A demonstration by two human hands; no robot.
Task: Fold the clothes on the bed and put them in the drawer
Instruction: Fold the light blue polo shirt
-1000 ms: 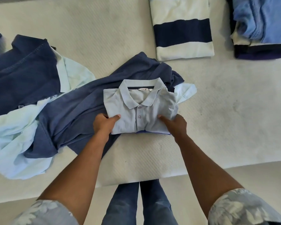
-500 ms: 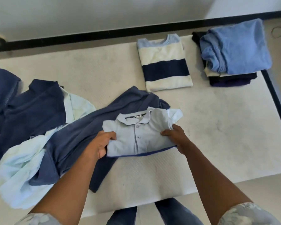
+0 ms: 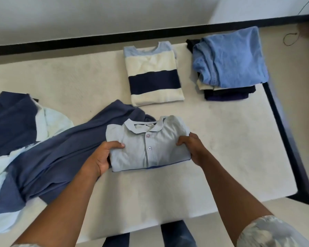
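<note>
Raised off the bed (image 3: 230, 139) now: the folded polo shirt (image 3: 148, 148). My left hand (image 3: 103, 156) and right hand (image 3: 192, 148) grip its sides.

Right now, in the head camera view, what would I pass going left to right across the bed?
navy shirt → spread slate-blue garment → left hand → folded light-blue polo → right hand → stack of folded clothes
</note>
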